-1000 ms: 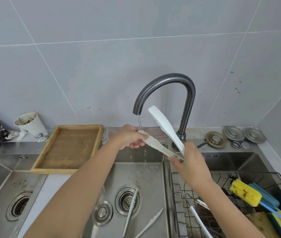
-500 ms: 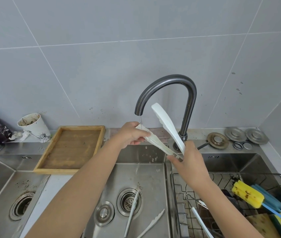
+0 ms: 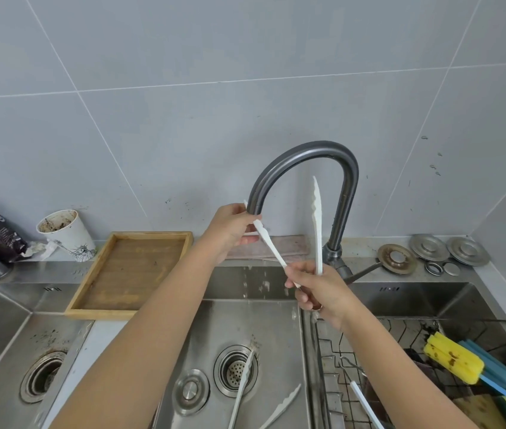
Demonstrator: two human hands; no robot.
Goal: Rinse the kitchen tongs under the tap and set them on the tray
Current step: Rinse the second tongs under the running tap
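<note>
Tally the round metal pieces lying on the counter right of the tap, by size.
Large metal discs: 3
Small round pieces: 2
Total: 5

Steel counter [image 3: 60, 274] bearing wooden tray [image 3: 131, 274]

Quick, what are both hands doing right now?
Left hand: pinches the tip of one arm of the white tongs by the tap spout.
Right hand: grips the tongs' hinge end.
</note>
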